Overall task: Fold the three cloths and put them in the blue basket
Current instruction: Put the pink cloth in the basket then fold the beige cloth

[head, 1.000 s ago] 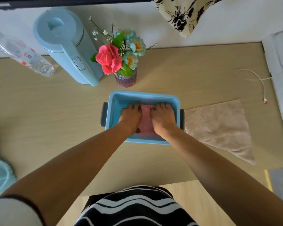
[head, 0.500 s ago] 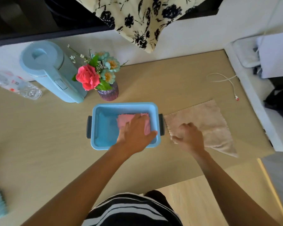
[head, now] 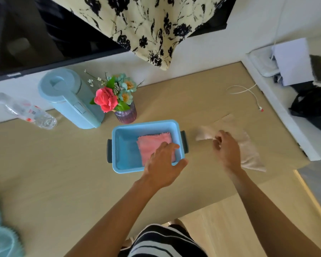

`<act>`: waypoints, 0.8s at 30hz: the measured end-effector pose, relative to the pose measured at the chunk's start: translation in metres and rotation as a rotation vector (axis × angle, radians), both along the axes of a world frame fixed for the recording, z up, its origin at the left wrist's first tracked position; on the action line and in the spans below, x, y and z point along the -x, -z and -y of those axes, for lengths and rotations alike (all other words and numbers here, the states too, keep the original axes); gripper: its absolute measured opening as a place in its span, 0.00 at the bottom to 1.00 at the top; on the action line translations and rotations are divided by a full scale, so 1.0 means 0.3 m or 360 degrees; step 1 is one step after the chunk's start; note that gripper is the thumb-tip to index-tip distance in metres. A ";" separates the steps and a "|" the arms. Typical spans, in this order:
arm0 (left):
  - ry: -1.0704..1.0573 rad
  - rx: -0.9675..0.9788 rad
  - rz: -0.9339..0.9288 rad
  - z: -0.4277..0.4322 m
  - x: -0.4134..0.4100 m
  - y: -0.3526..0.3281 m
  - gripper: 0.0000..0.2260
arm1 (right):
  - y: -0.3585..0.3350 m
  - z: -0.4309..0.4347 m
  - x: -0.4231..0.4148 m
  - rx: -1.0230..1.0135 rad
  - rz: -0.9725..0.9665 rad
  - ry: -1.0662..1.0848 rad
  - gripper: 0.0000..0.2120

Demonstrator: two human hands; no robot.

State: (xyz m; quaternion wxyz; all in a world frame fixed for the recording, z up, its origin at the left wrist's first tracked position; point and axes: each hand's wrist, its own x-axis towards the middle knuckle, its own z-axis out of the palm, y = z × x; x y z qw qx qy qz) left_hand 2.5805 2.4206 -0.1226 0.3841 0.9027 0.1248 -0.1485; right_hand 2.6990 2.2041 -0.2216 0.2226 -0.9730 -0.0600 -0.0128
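The blue basket [head: 126,164] stands mid-table with a folded pink cloth [head: 152,143] lying in its right half. My left hand [head: 163,164] hovers over the basket's front right corner, fingers apart, holding nothing. To the right of the basket, my right hand [head: 225,147] pinches the near left corner of the beige cloth [head: 248,145] and lifts it off the table. A light blue cloth [head: 0,236] lies bunched at the table's far left edge, partly out of view.
Behind the basket stand a purple vase of flowers [head: 125,114], a light blue kettle [head: 69,101] and a plastic bottle [head: 26,112] lying on its side. A white cable [head: 248,91] trails at the back right. The table edge runs close on the right.
My right hand left the basket, moved right and took hold of the beige cloth's corner, which now lifts. My left hand has risen off the pink cloth. The camera has tilted up.
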 end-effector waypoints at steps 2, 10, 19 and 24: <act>0.0020 0.0078 0.0124 -0.008 0.003 -0.051 0.21 | -0.164 -0.023 0.020 -0.0101 0.0197 -0.0017 0.03; -0.0029 0.0407 0.0964 -0.102 0.050 -0.395 0.22 | -0.816 -0.276 0.165 -0.0930 0.0489 -0.0240 0.03; -0.0279 0.0291 0.1433 -0.511 0.241 -0.639 0.06 | -1.036 -0.760 0.359 -0.1288 -0.0239 -0.1090 0.02; -0.0435 0.0058 0.1333 -0.755 0.377 -0.603 0.06 | -1.019 -0.986 0.445 -0.1117 -0.0397 -0.1270 0.08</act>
